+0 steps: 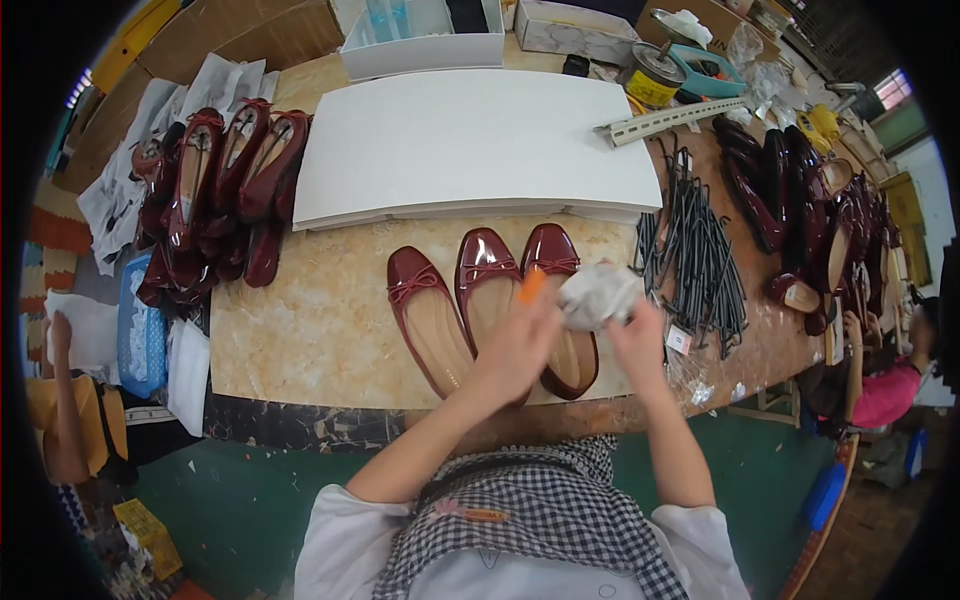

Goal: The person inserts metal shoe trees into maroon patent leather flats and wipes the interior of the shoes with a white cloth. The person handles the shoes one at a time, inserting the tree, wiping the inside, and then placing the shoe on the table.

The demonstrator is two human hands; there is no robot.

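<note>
Three dark red patent ballet flats with bows lie on the table in front of me: a left one [425, 320], a middle one [484, 255] and a right one [568, 375]. Over the right shoe, my right hand [640, 335] pinches a crumpled wad of whitish paper or cloth [600, 297]. My left hand [520, 345] is above the middle shoe, close to the wad, its fingers curled and blurred. A small bright orange piece [532, 286] shows at its fingertips; whether it is held or worn on a finger I cannot tell.
White sheets [470, 145] are stacked behind the shoes. Dark red flats are piled at left [240, 170] and right [790, 190]. Thin black rods [695, 260], a slotted metal strip [675, 120] and a tin [652, 80] lie rightward. Co-workers [890, 385] sit at both sides.
</note>
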